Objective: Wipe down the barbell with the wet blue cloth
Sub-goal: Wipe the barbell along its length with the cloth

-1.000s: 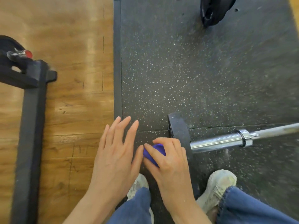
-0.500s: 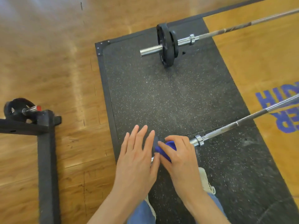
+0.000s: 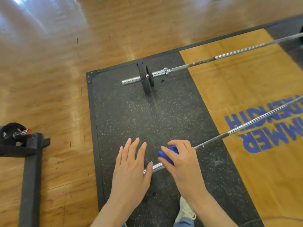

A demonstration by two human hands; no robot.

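The right hand [image 3: 180, 158], pinching the blue cloth [image 3: 167, 154], has slid from the sleeve end up onto the barbell [image 3: 246, 127] at lower centre (wiping likely under way); the left hand [image 3: 131, 169] stays flat, fingers straight; a second bar [image 3: 205, 62] lies beyond, upper right

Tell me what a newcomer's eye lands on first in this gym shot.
First, the blue cloth gripped in the right hand on the near barbell, low in the centre, with the left hand spread flat beside it over the bar's chrome end. Next, a second barbell with black plates lies farther back on the speckled rubber mat. On the right, large blue lettering marks the wooden platform.
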